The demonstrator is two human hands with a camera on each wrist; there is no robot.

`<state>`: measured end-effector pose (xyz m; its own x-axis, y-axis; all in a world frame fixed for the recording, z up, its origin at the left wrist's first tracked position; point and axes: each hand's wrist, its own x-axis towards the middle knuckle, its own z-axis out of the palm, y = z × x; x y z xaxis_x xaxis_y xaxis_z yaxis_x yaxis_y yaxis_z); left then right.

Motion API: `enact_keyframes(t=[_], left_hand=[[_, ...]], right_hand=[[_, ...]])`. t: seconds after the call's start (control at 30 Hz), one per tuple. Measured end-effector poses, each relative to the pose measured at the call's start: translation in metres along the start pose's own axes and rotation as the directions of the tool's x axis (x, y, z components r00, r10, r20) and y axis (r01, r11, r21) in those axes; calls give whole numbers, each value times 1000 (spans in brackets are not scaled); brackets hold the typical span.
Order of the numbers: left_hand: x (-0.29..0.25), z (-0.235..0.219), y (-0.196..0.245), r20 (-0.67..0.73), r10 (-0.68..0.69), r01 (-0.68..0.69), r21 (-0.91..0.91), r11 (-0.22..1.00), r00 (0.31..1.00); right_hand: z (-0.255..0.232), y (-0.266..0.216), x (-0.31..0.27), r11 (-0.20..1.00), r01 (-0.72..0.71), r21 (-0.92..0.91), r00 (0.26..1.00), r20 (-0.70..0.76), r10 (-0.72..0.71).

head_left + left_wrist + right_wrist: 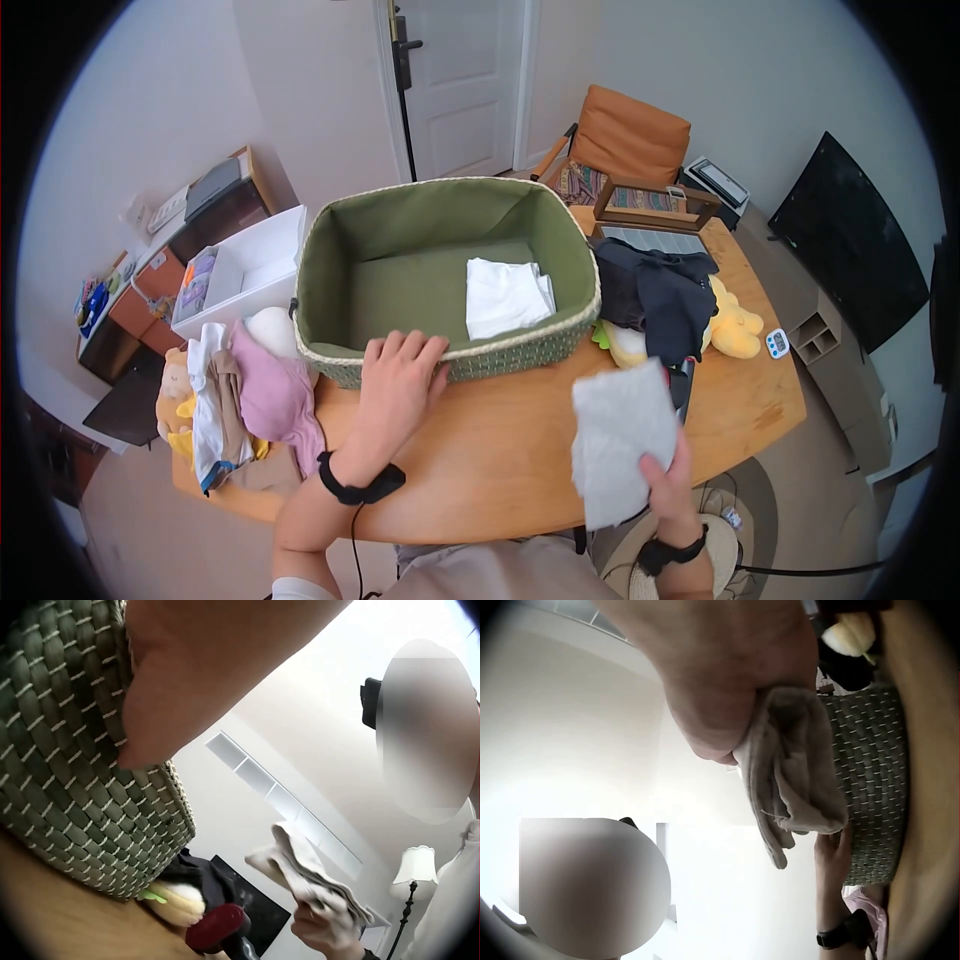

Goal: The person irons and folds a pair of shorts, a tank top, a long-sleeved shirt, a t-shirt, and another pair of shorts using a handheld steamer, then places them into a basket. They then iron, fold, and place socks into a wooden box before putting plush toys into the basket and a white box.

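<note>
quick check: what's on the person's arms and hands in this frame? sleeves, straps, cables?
Both hands are bare, no gloves. The left hand has a black strap around the wrist, with a thin black cable running back along the forearm. The right hand wears a similar black wrist band. Forearms are uncovered; a short white sleeve edge shows near the left upper arm.

- I sat at a rounded wooden table (pixel 500 470) in a room with plain pale walls.
- Ahead of me stood a white panelled door (pixel 462 80), closed, its dark handle (pixel 403 45) on the left edge.
- An orange-brown armchair (pixel 628 135) waited just beyond the table's far end.
- A large dark screen (pixel 850 240) leaned at my right.
- To my left ran a low wooden cabinet (pixel 225 205), with a white open box (pixel 250 265) beside it.
- The left wrist view caught a floor lamp with a white shade (pixel 414 874).
- Soft, even daylight filled the room.
</note>
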<state>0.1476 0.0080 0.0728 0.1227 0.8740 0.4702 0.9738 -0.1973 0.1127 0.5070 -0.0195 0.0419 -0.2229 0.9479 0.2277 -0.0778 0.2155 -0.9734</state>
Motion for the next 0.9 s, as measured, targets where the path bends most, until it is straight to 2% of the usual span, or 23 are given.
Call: enact_keyframes(t=[0.03,0.1,0.17,0.23,0.33,0.4,0.43,0.5,0.53,0.6,0.63,0.67,0.7,0.73,0.83,0.9], left_hand=[[-9,-4,5,-6,2,-2,-2,1000,1000],[-23,-10,12,2,3,-3,-12,1000,1000],[-35,-14,21,35,-21,22,-11,1000,999],[-43,-14,29,40,-23,23,-3,1000,999],[-55,-10,30,40,-32,32,14,999,999],[-59,-10,31,44,-42,42,-13,999,998],[-59,-9,31,42,-45,46,-14,999,998],[-60,-7,31,-8,-45,44,-35,998,999],[-61,-7,30,-10,-50,50,-34,998,999],[-60,-7,30,-9,-40,39,-56,998,999],[-61,-6,29,-8,-41,40,-59,997,999],[-61,-5,29,-20,-40,39,-62,997,999],[-60,-4,28,-31,-38,36,-65,997,999],[-59,-4,28,-29,-33,31,-69,997,999],[-57,-3,26,-19,-40,39,-61,997,999],[-55,-1,25,-33,-42,40,-50,998,999]], right_hand=[[4,-18,15,1000,-8,5,1000,-23,8],[16,-43,50,996,89,-23,993,-78,-91],[33,-71,91,984,127,-126,991,-30,-132],[43,-80,132,963,161,-216,980,146,-131],[64,-75,189,945,147,-291,967,243,-76],[77,-69,213,917,69,-394,914,393,100],[86,-69,217,916,72,-395,913,396,99],[101,-67,223,965,-113,-238,897,393,202],[102,-62,229,965,-111,-239,895,398,202],[100,-44,239,879,-101,-467,904,325,277],[101,-38,238,877,-103,-468,904,325,279],[102,-31,235,583,57,-811,916,274,292],[102,-26,230,151,187,-971,933,223,282],[104,-27,222,150,180,-972,934,217,283],[112,-43,193,118,365,-924,855,382,351],[121,-54,177,138,415,-899,826,436,356]])
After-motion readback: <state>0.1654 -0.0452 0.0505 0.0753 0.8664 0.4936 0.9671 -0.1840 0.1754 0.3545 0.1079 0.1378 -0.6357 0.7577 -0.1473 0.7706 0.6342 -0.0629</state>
